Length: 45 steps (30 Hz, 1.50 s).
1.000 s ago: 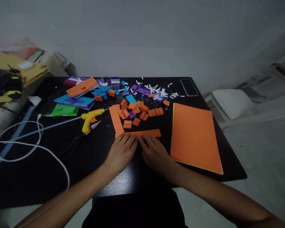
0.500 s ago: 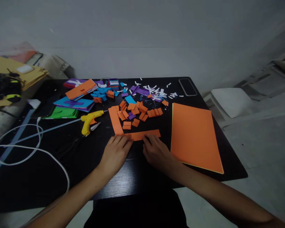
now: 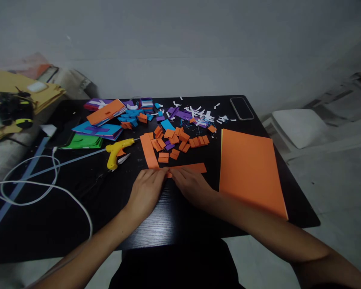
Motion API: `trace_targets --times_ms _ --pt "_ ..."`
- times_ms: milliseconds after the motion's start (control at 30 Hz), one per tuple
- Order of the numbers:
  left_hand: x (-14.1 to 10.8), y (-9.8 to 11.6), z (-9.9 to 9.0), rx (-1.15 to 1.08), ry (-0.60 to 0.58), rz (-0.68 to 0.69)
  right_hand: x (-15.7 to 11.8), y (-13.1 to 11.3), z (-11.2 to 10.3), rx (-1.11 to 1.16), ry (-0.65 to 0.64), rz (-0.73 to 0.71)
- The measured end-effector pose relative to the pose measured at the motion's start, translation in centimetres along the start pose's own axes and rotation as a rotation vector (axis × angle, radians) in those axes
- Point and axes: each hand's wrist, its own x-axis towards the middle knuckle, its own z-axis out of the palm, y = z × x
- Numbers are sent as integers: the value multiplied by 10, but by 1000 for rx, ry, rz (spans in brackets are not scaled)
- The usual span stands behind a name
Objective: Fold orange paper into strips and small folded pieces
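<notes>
An orange paper strip (image 3: 195, 167) lies crosswise on the table in front of me. My left hand (image 3: 147, 188) has its fingers pressed together on the left end of that strip, covering it. Close beside it, my right hand (image 3: 191, 185) grips the strip near its middle, thumbs and fingertips of both hands nearly meeting. The strip's right end sticks out past my right fingers. Another orange strip (image 3: 149, 150) lies lengthwise just beyond my left hand. Small folded orange paper pieces (image 3: 174, 138) are scattered behind the strips.
A yellow glue gun (image 3: 117, 151) lies on the left, with a white cable (image 3: 75, 198) looping nearby. A stack of orange sheets (image 3: 249, 168) is at the right. Behind are white paper scraps (image 3: 209, 115), folded coloured papers (image 3: 98, 130) and a phone (image 3: 242, 108).
My right hand has slid left along the strip, up against my left hand. The left hand stays at the strip's left end. The whole view has shifted slightly.
</notes>
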Motion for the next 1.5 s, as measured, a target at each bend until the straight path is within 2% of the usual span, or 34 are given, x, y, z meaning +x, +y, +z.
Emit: trace_targets --times_ms 433,600,733,1133,1500 --pt "-2 1 1 11 18 10 -1 -4 2 -116 -22 -32" --pt "-4 1 2 39 -38 55 -5 -4 8 -157 38 43" --pt "-7 2 5 61 -36 76 -11 -4 8 -175 88 79" --pt "-3 8 5 178 -47 110 -18 -5 3 -169 45 126" --pt "-23 -2 -3 181 -106 7 -19 -3 8 -170 55 119"
